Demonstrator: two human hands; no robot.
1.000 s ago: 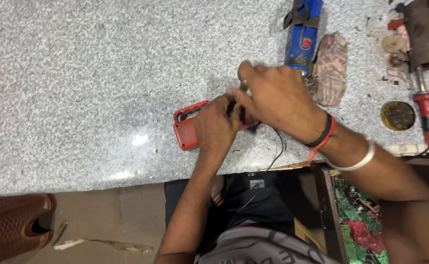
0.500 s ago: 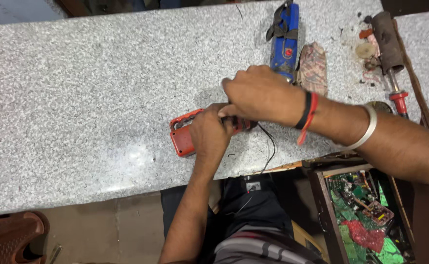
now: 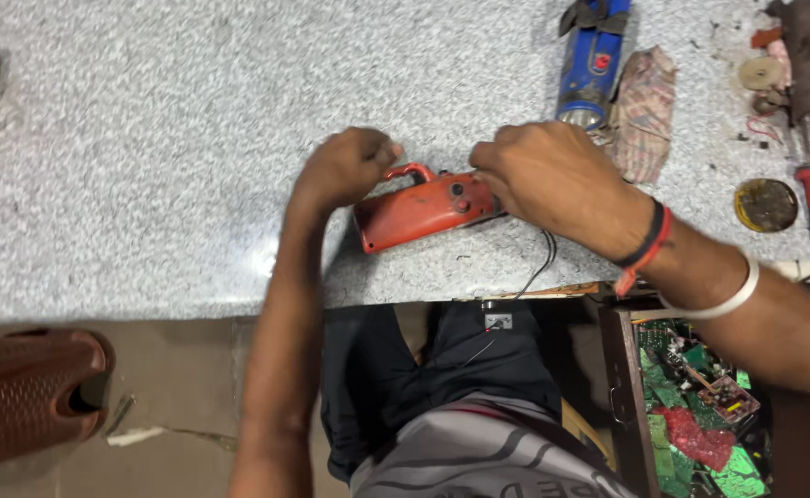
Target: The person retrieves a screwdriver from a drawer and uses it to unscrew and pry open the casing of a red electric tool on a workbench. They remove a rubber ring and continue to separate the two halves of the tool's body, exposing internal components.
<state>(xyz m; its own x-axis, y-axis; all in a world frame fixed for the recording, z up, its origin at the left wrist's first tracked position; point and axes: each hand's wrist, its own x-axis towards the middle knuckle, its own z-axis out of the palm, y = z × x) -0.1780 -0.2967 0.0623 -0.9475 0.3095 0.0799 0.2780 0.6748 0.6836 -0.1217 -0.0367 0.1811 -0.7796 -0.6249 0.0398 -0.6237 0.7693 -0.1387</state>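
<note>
Left hand (image 3: 345,171) curled on the red casing's (image 3: 423,207) handle end; right hand (image 3: 548,175) gripped its other end — casing unopened, black wires (image 3: 543,267) trailing loose.

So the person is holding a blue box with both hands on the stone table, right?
Not quite. The box is red, not blue, as the head view shows. The left hand holds it by the handle end and the right hand grips the other end, on the stone table. The blue thing is a can lying farther back.
</note>
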